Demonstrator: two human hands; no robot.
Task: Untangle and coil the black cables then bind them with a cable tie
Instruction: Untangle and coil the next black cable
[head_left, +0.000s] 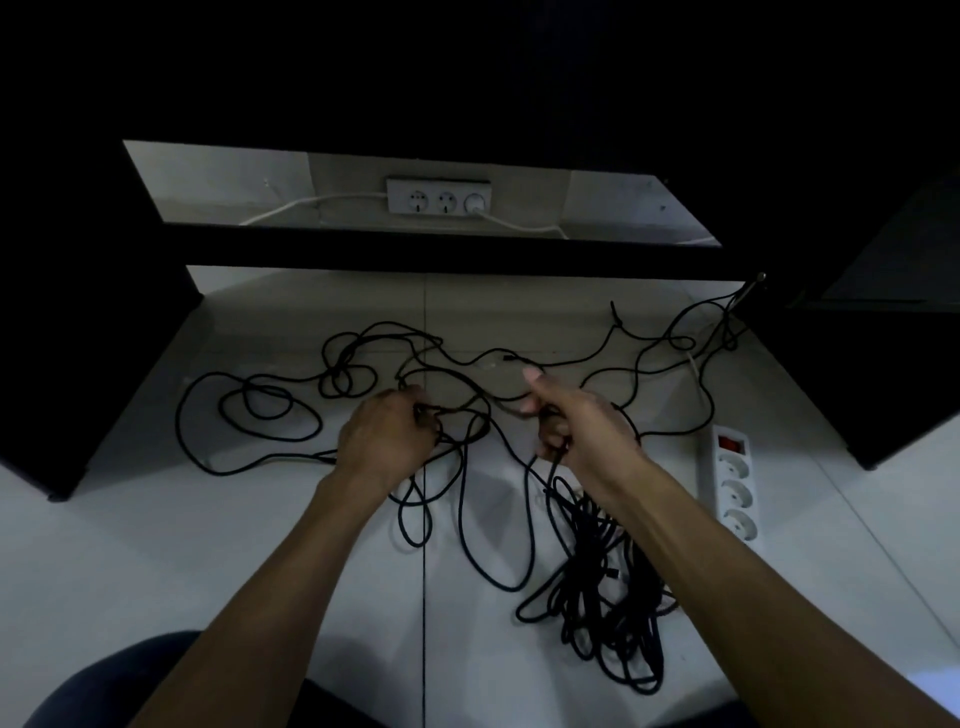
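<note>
The black cables (457, 395) lie tangled across the middle of the floor (156, 545). Left hand (387, 434) grips a knot; right hand (576, 421) holds hanging strands, forefinger extended. Loosen the knot first; feed slack gradually, without pulling tight.

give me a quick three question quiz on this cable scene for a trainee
1. True or false: both hands hold black cable.
2. Which lies by the person's right forearm? A) white power strip B) scissors C) tape roll
3. Fill in: the denser heap of cable lies under the ____ arm.

Key:
1. True: the left hand and right hand each grip strands of the black cables.
2. A: the white power strip lies on the floor.
3. Right: the heap is there.
</note>
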